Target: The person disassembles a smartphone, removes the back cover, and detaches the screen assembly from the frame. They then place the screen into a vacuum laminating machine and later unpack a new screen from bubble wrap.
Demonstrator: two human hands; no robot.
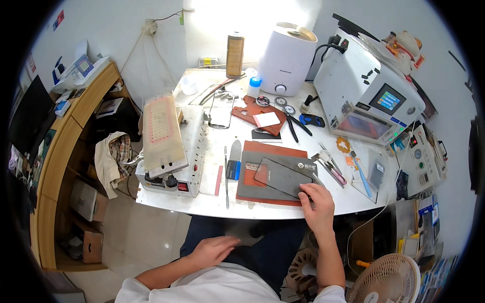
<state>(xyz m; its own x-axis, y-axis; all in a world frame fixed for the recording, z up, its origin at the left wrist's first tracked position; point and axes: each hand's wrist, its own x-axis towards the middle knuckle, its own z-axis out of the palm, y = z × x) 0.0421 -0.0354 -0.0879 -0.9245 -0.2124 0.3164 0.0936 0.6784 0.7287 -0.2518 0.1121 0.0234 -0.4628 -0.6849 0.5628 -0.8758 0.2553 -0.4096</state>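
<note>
A thin black-edged phone glass (283,177) lies slanted on a dark grey mat (250,191), which rests on a larger reddish-brown pad (268,147). My right hand (318,204) is at the glass's near right corner, fingers bent and closed on it. A slim pale pointed piece (317,178) shows just beyond these fingers; whether they touch it is unclear. My left hand (214,251) rests over my lap, away from the table, its fingers stretched out and holding nothing. Left of the mat are a blue-and-black small block (233,170) and a thin metal spudger (227,177).
A white heating machine (169,136) with a perforated plate stands left. Behind the mat are black-handled pliers (291,126), a white humidifier (287,58) and a spray can (234,54). Tweezers (331,166) and a blue-handled brush (361,174) lie right, before a white screen-fitted machine (371,91).
</note>
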